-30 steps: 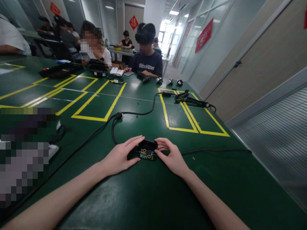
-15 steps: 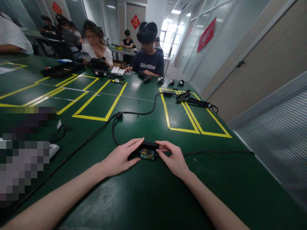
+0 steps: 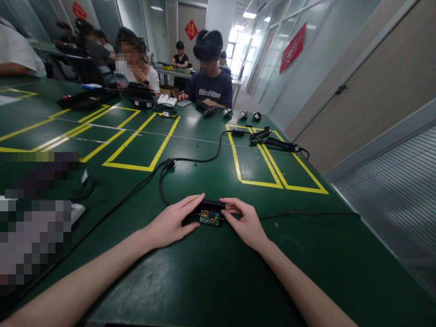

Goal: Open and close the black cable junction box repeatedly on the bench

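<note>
On the green table sits an opened power adapter (image 3: 209, 217), a small black case with a green circuit board and two copper coils showing. Its long black cover (image 3: 213, 204) stands raised along the far side. My left hand (image 3: 177, 220) holds the left end, fingertips on the cover and thumb at the near edge. At the right end my right hand (image 3: 243, 222) grips with fingers on the cover and thumb near the board's corner. Black cords leave both sides; the left cord (image 3: 161, 186) leads to a plug (image 3: 169, 163).
An electric screwdriver (image 3: 277, 144) with its cord lies at the back right among yellow tape outlines. A power drill (image 3: 208, 111), small black parts (image 3: 243, 116) and white boxes (image 3: 166, 100) stand farther off. A co-worker (image 3: 209, 88) sits across the table. Blurred objects occupy the left edge.
</note>
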`<action>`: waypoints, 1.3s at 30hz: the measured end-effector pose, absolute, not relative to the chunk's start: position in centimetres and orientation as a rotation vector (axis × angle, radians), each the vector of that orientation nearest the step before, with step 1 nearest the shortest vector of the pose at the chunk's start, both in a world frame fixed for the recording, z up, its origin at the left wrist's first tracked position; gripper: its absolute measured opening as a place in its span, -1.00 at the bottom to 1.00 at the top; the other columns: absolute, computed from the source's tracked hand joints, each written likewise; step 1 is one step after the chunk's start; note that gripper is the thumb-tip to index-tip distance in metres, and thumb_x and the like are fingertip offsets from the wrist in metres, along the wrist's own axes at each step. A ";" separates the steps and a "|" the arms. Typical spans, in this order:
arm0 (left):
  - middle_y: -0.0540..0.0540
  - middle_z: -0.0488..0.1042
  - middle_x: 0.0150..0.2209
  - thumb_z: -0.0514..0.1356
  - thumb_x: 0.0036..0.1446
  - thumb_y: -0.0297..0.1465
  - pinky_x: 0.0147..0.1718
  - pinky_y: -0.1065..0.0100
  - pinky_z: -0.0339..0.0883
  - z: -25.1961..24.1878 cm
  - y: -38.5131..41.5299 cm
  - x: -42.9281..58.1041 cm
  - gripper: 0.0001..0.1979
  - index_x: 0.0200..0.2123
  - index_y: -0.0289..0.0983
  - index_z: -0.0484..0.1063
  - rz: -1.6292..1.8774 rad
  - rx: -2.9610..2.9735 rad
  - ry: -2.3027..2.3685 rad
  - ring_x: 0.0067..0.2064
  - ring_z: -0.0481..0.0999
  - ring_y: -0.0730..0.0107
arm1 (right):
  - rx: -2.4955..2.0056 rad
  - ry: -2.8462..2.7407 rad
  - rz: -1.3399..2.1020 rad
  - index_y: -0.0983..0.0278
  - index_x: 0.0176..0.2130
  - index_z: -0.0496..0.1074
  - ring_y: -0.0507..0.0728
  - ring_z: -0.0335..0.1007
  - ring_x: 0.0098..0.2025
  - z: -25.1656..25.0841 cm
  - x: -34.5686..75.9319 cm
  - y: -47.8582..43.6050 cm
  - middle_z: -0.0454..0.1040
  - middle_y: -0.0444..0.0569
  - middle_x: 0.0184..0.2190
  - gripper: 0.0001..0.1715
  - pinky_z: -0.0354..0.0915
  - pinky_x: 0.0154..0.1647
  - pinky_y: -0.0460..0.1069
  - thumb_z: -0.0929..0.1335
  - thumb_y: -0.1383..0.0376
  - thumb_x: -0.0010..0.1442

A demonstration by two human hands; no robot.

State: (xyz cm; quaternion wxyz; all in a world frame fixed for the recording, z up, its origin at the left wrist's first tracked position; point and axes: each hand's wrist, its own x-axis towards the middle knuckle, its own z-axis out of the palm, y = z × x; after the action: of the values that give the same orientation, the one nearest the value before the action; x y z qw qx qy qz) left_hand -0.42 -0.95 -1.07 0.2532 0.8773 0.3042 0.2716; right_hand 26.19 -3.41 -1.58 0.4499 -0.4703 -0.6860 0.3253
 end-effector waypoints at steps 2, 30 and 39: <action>-0.22 0.28 0.40 0.28 0.29 -0.49 0.31 0.05 0.38 -1.1 -0.9 -0.4 -0.15 0.52 -0.04 -0.03 0.734 2.377 0.821 0.37 0.39 0.11 | -1.168 -1.705 0.821 0.22 0.00 0.58 0.17 0.66 -0.17 -1.6 26.3 -3.4 0.67 0.02 -0.15 -0.70 0.63 -0.07 0.09 0.40 0.32 0.26; -0.17 0.47 0.22 0.28 0.28 -0.51 0.19 0.13 0.47 -0.5 -0.9 -0.2 -0.19 0.49 -0.03 0.04 0.751 2.336 0.765 0.20 0.54 0.18 | -1.140 -1.836 0.701 0.22 -0.11 0.61 0.18 0.60 -0.12 0.5 26.7 -3.8 0.67 0.03 -0.19 -0.71 0.47 -0.01 0.09 0.32 0.17 0.44; -0.14 0.52 0.15 0.26 0.30 -0.48 0.16 0.16 0.48 -0.4 -0.9 -0.2 -0.25 0.46 -0.06 0.09 0.745 2.349 0.775 0.14 0.57 0.22 | -1.158 -1.863 0.709 0.21 -0.11 0.61 0.18 0.61 -0.14 0.7 26.6 -3.8 0.68 0.01 -0.21 -0.72 0.47 -0.02 0.09 0.31 0.19 0.44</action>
State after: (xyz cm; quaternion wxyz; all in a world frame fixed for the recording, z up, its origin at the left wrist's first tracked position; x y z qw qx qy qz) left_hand -0.22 -0.91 -0.44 0.2753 0.8742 0.2885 0.2772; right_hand 26.61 -3.84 0.75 0.4059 -0.4592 -0.7385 0.2810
